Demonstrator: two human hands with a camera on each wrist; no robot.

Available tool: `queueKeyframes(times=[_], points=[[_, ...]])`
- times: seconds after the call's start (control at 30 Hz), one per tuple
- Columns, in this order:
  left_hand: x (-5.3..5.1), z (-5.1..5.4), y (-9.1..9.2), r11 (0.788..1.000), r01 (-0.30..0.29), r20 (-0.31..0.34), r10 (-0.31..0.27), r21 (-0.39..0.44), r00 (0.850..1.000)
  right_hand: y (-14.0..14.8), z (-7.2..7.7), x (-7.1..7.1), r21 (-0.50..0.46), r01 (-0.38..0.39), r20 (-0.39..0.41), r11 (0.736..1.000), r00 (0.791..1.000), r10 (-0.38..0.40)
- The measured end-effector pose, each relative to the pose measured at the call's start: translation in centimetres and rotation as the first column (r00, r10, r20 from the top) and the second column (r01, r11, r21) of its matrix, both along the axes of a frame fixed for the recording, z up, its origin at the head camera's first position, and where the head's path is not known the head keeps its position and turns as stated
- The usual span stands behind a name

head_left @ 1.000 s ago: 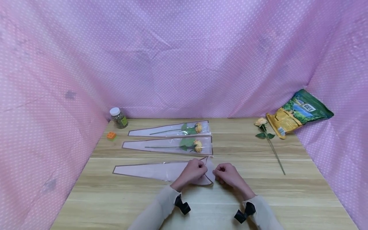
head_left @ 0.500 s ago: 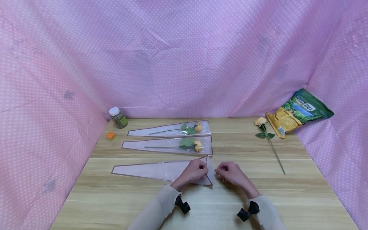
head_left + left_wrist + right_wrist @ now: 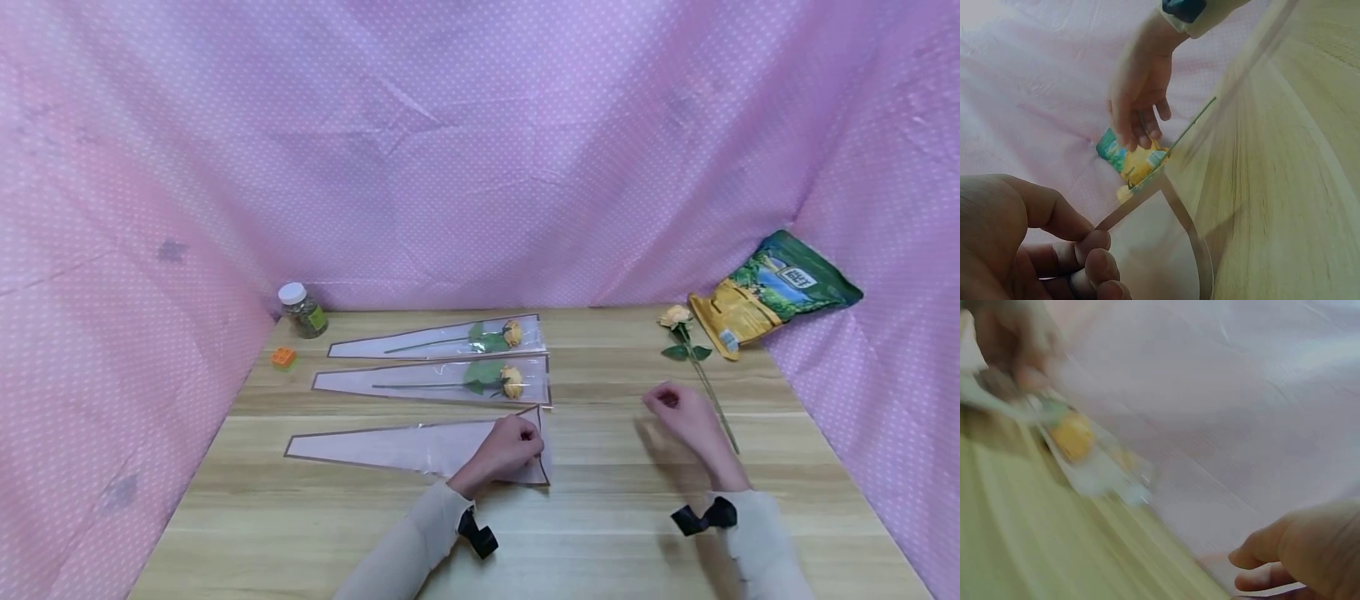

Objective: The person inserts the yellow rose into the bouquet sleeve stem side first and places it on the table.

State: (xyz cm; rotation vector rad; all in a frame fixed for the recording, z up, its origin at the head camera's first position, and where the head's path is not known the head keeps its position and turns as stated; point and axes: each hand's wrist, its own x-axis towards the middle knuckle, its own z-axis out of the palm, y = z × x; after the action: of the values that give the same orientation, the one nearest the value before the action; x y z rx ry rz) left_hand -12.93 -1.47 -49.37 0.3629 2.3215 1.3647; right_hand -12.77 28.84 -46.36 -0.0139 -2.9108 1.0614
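Observation:
My left hand (image 3: 504, 450) pinches the top edge of a clear, brown-bordered flower sleeve (image 3: 375, 444) lying nearest the front. In the left wrist view, thumb and fingertips grip the brown border of this sleeve (image 3: 1154, 244), whose mouth stands apart from the table. My right hand (image 3: 693, 423) hovers over the table at the right, fingers loosely bent and holding nothing. Close by it lies a single yellow rose (image 3: 677, 317), its stem (image 3: 708, 383) slanting down past the hand. The right wrist view is blurred.
Behind, two similar sleeves (image 3: 345, 381) (image 3: 360, 347) lie flat, each with a yellow rose inside. A white-capped jar (image 3: 303, 312) and an orange-green toy block (image 3: 283, 358) sit at the left. A green-yellow packet (image 3: 772, 292) leans against the pink curtain (image 3: 480, 167).
My right hand has left the sleeve's mouth and moved right, toward the loose rose. The left hand keeps its hold on the sleeve's edge.

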Motion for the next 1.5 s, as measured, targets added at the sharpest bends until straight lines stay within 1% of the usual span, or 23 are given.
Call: queueKeyframes(times=[0.1, 0.2, 0.33, 0.4, 0.47, 0.53, 0.63, 0.73, 0.83, 0.93, 1.03, 1.27, 1.4, 1.5], points=[[0.0, 0.0, 0.0, 1.000, -0.002, 0.010, 0.002, -0.003, 1.000, 2.3, 0.6, -0.7, 0.047, 0.057, -0.029, 0.997, 0.998, -0.055], [-0.1, 0.0, 0.0, 1.000, -0.001, 0.008, 0.001, -0.003, 1.000, 4.4, 0.9, -1.5, 0.075, 0.105, -0.017, 0.992, 0.994, -0.104], [0.0, -0.1, 0.0, 1.000, 0.003, -0.003, -0.003, -0.004, 1.000, 6.6, 0.5, -2.5, 0.123, 0.133, 0.025, 0.983, 0.990, -0.137], [0.0, -0.1, 0.0, 1.000, 0.003, -0.003, -0.003, -0.003, 1.000, 7.4, 0.4, -3.0, 0.155, 0.123, 0.059, 0.980, 0.989, -0.134], [0.0, -0.2, 0.0, 1.000, 0.005, -0.005, -0.005, -0.001, 1.000, 8.1, 0.3, -3.5, 0.187, 0.102, 0.114, 0.977, 0.986, -0.125], [-0.1, -0.3, 0.0, 1.000, 0.009, -0.012, -0.009, 0.005, 1.000, 8.7, 0.4, -3.9, 0.211, 0.067, 0.185, 0.975, 0.977, -0.107], [-0.1, -0.4, -0.1, 1.000, 0.016, -0.024, -0.016, 0.015, 1.000, 9.3, 0.3, -4.7, 0.236, 0.012, 0.281, 0.972, 0.957, -0.080], [-0.2, -0.3, -0.2, 1.000, 0.022, -0.029, -0.021, 0.021, 0.999, 9.6, -0.1, -5.4, 0.244, -0.026, 0.320, 0.969, 0.946, -0.056], [-0.2, -0.2, -0.4, 0.999, 0.023, -0.019, -0.023, 0.027, 1.000, 9.5, -0.6, -5.9, 0.249, -0.023, 0.310, 0.968, 0.949, -0.057], [-0.3, -0.1, -0.5, 0.999, 0.019, -0.007, -0.019, 0.031, 1.000, 9.4, -0.8, -6.3, 0.262, -0.003, 0.298, 0.965, 0.951, -0.078], [-0.3, -0.1, -0.5, 0.999, 0.015, 0.002, -0.015, 0.033, 1.000, 9.3, -0.8, -6.5, 0.269, 0.004, 0.292, 0.963, 0.953, -0.086], [-0.3, -0.1, -0.4, 0.999, 0.024, 0.011, -0.025, 0.036, 1.000, 9.5, -1.0, -6.8, 0.264, 0.008, 0.241, 0.965, 0.968, -0.073], [-0.2, -0.2, -0.4, 0.999, 0.025, 0.020, -0.026, 0.044, 0.999, 9.6, -1.1, -6.9, 0.235, 0.006, 0.241, 0.972, 0.968, -0.065], [-0.2, -0.3, -0.4, 0.999, 0.025, 0.010, -0.025, 0.043, 1.000, 9.6, -1.1, -6.8, 0.175, 0.005, 0.254, 0.985, 0.966, -0.050]])
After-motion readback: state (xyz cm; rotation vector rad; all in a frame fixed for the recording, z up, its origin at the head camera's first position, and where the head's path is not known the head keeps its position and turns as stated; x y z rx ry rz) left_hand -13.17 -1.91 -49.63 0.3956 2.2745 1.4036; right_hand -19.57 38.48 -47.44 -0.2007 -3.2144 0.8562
